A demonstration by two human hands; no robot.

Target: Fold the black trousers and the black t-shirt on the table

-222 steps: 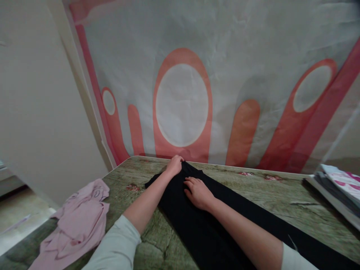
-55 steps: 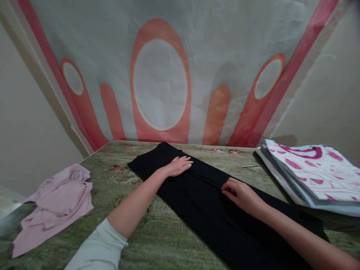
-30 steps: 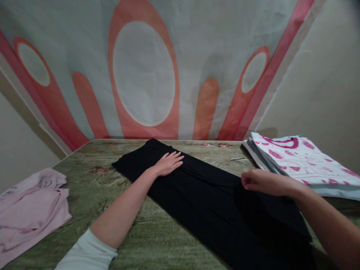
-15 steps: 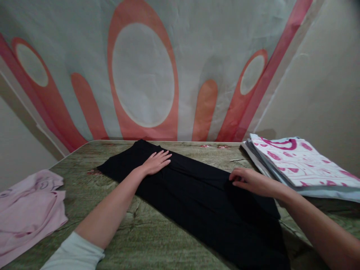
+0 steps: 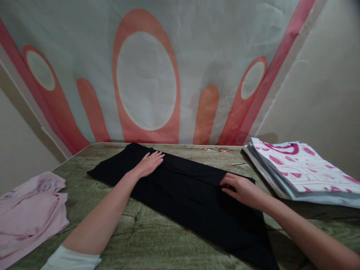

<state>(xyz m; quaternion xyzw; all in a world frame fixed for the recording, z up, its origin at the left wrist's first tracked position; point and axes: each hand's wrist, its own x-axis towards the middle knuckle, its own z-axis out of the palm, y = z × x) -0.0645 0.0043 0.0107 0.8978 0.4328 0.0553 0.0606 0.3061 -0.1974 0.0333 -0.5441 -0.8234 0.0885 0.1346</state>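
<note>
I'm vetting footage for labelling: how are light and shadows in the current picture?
Head view: dim light, folds faint in the black garment; head view: dark shadow on it below the right hand; head view: no strong glare.

No legible text (or numbers).
</note>
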